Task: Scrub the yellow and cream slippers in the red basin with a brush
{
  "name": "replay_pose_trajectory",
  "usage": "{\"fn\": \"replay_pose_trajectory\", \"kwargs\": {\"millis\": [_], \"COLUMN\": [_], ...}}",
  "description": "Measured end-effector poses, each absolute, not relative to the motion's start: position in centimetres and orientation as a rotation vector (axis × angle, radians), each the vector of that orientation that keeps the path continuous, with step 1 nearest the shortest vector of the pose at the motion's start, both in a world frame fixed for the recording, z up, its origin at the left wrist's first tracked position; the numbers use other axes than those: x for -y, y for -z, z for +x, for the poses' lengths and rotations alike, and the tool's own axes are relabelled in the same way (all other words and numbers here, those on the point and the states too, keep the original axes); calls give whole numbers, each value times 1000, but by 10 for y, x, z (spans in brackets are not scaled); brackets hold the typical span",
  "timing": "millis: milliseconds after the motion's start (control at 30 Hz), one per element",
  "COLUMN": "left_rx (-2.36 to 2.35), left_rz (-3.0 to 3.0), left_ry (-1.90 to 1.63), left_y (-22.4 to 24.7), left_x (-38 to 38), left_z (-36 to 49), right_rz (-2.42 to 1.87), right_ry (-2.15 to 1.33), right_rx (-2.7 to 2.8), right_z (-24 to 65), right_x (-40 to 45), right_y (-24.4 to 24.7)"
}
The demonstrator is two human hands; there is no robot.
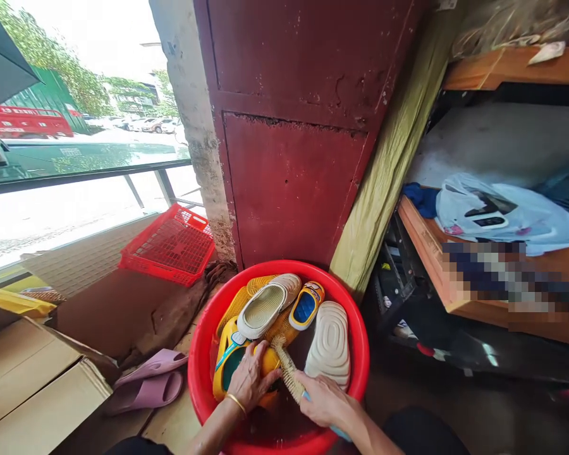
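Note:
Over a red tub (358, 322) of dark water, my left hand (250, 378) is closed around a yellow shoe (269, 361). My right hand (323, 399) grips a scrubbing brush (291, 376) with pale bristles, which lies against or close beside that shoe. Around them in the tub are a yellow clog with a green inside (220, 373), a cream clog (264, 311), a small orange clog with a blue inside (305, 306) and a white clog lying sole up (329, 341). Other yellow footwear (234, 308) shows at the back left, partly covered.
Purple slippers (156, 385) and cardboard boxes (33, 385) are at the left. A red plastic crate (168, 246) leans behind them. A dark red metal door (294, 183) rises behind the tub. To the right, a wooden shelf (429, 253) holds a plastic bag (502, 212).

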State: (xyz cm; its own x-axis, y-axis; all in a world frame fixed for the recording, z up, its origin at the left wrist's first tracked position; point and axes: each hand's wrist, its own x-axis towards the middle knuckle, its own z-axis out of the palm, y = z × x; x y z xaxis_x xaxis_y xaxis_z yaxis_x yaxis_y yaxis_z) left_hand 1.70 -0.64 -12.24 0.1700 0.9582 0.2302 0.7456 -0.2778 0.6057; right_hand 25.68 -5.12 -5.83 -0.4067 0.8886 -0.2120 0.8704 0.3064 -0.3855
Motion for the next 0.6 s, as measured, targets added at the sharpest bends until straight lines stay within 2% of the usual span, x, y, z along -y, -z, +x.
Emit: {"fn": "replay_pose_trajectory", "kwargs": {"millis": [600], "left_rx": [-1585], "left_rz": [1909], "left_ry": [-780], "left_y": [107], "left_x": [4], "left_z": [24], "right_rz": [-1604], "right_ry": [-729], "right_rx": [2303], "right_z": [258], "right_x": [54], "right_y": [73]}}
